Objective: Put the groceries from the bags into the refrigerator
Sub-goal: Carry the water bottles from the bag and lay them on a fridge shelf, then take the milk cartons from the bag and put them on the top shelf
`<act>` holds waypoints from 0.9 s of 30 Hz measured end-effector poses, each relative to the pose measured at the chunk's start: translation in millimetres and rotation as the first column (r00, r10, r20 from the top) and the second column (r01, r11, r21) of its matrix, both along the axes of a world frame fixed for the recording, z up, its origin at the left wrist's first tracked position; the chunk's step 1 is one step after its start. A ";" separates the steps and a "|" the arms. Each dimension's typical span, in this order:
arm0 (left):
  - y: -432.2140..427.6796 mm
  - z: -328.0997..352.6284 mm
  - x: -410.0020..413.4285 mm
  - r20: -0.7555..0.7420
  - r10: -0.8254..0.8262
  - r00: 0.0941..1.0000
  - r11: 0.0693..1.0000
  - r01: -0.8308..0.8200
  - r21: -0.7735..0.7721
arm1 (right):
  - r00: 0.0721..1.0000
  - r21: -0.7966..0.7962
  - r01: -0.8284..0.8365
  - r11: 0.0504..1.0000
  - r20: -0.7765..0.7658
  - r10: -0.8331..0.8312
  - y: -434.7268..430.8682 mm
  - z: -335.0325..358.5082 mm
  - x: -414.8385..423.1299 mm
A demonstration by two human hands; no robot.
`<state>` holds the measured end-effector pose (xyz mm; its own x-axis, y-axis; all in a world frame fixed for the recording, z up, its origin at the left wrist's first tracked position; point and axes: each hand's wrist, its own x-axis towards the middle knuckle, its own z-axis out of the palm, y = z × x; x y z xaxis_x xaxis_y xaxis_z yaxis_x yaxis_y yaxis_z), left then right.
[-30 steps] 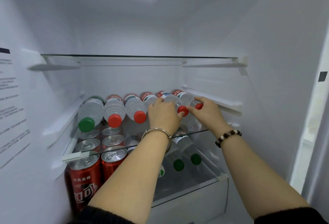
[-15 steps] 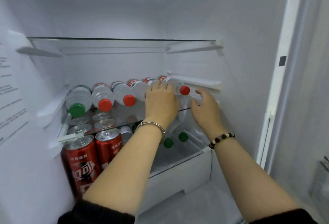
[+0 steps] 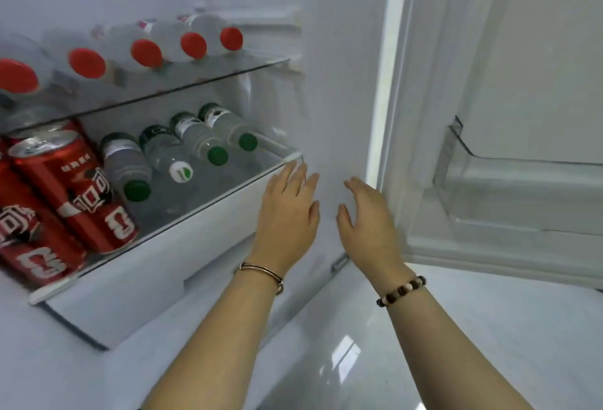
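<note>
Since both hands are empty, this looks like a pause between items. The left hand [image 3: 287, 214] and right hand [image 3: 368, 223] hover side by side, palms down and fingers loosely straight, holding nothing. They are just off the near right corner of the lower shelf [image 3: 228, 181]. The left fingertips sit very near that corner, though I cannot tell whether they touch it. A metal bangle [image 3: 261, 271] circles the left wrist and a bead bracelet [image 3: 403, 290] the right.

Inside the refrigerator [image 3: 342, 50], the red-capped water bottles [image 3: 193, 45] lie on their sides in a row on the upper glass shelf [image 3: 208, 80]. Their long axes run from near to far, with caps pointing at the door opening and bases toward the far wall. They lie close side by side, which probably keeps them from rolling, and the caps facing out make each one easy to take.

On the lower shelf, the green-capped bottles [image 3: 195, 135] lie the same way, caps nearest and bodies pointing back and slightly right. One of them has a white-and-green cap. The cola cans [image 3: 75, 187] stand upright to their left, probably because cans stand steadily on end where the bottles would not.

A drawer [image 3: 146, 285] sits under the lower shelf, and a transparent door bin [image 3: 522, 187] hangs at the far right. No bags are in view, so I cannot judge how much is left to load.
</note>
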<state>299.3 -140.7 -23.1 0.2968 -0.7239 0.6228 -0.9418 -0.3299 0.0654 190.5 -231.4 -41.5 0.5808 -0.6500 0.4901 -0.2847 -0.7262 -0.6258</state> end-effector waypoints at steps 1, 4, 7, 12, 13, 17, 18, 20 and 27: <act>-2.3 -11.0 -11.1 -0.030 -0.016 0.999 1.000 0.016 0.017 | 0.999 0.004 0.013 1.000 -0.030 -0.013 -0.6 -9.4 -12.4; -15.1 -39.6 -45.7 -0.091 -0.086 0.992 0.995 0.090 0.047 | 0.993 -0.013 0.074 0.997 -0.096 -0.075 -3.8 -29.7 -52.0; -33.6 -57.1 -89.4 -0.114 -0.200 0.973 0.977 0.207 0.058 | 0.979 -0.015 0.145 0.989 -0.142 -0.146 -12.0 -40.3 -97.9; -70.5 -71.2 -178.8 -0.191 -0.319 0.928 0.946 0.325 -0.002 | 0.923 0.009 0.327 0.945 -0.220 -0.317 -47.7 -52.5 -201.4; -80.1 -72.2 -198.9 -0.193 -0.356 0.914 0.931 0.364 0.006 | 0.907 0.012 0.367 0.930 -0.227 -0.355 -55.8 -53.3 -225.5; -121.9 -69.0 -280.6 -0.191 -0.444 0.875 0.876 0.469 0.112 | 0.827 0.007 0.512 0.859 -0.276 -0.490 -79.9 -54.5 -318.6; -131.7 -67.6 -301.8 -0.196 -0.450 0.871 0.864 0.480 0.153 | 0.802 -0.009 0.542 0.840 -0.291 -0.521 -84.2 -55.4 -341.1; -149.5 -65.4 -344.3 -0.215 -0.452 0.866 0.826 0.497 0.265 | 0.737 -0.056 0.597 0.800 -0.356 -0.575 -91.4 -56.7 -384.6; -196.4 -70.9 -500.3 -0.162 -0.479 0.862 0.733 0.495 0.466 | 0.465 -0.193 0.765 0.614 -0.493 -0.735 -102.0 -54.7 -537.3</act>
